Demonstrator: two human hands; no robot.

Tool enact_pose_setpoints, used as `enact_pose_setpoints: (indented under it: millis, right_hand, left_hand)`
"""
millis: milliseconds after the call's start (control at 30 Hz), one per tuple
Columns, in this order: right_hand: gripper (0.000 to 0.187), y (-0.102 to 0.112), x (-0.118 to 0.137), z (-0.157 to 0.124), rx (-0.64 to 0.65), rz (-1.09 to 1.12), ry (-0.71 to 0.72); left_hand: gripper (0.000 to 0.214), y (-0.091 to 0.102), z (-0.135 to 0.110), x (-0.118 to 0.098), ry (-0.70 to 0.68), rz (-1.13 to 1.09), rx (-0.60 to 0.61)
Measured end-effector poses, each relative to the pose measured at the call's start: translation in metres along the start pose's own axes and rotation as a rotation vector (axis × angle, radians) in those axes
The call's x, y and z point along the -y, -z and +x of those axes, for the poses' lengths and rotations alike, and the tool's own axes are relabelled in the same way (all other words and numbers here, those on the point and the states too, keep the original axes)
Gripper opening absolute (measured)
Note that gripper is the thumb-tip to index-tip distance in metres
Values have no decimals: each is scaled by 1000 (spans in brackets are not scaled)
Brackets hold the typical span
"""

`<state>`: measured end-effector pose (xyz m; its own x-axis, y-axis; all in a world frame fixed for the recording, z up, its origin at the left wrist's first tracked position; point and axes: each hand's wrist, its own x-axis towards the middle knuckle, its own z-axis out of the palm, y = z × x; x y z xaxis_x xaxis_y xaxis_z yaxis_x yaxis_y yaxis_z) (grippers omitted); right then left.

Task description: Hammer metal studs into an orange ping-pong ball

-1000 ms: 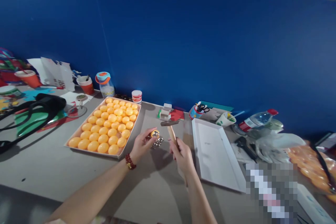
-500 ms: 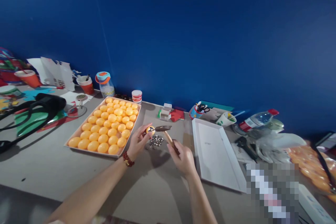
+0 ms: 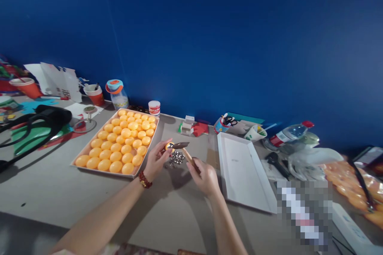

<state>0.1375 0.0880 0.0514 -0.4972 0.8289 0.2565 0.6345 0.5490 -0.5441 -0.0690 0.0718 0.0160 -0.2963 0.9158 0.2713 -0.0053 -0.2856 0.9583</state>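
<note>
Between its fingers and thumb, my left hand grips an orange ping-pong ball with shiny metal pieces on its right side. My right hand is closed around the wooden handle of a hammer. The dark hammer head is right beside the ball; I cannot tell whether they touch. Under the hammer lies a small pile of shiny metal pieces, too small to name surely. To the left of my left hand, a shallow box holds rows of orange balls.
An empty white box lid lies right of my right hand. Behind stand a pen holder, a small white box and a white-lidded tub. A plastic bottle and bagged orange balls lie right; black straps lie left.
The hammer head has shifted slightly left, closer to the ball in my left hand. Both hands keep their grip. The whole view has moved a little.
</note>
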Motion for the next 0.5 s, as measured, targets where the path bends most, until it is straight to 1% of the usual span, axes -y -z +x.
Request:
enact_pose_setpoints:
  millis: [67,200,333,500]
  right_hand:
    - [26,0,1,0,-2,-2,2]
    - [26,-1,2,-1,-45,3,12]
    - [26,-1,2,-1,-41,-5,30]
    - [27,0,2,-2,-55,-15,7]
  left_hand:
    - [41,0,0,1,-3,-8,11]
    - [42,0,0,1,-2,-20,6]
    - [43,0,0,0,29,-59,15]
    - [42,1,0,2,-2,-50,19]
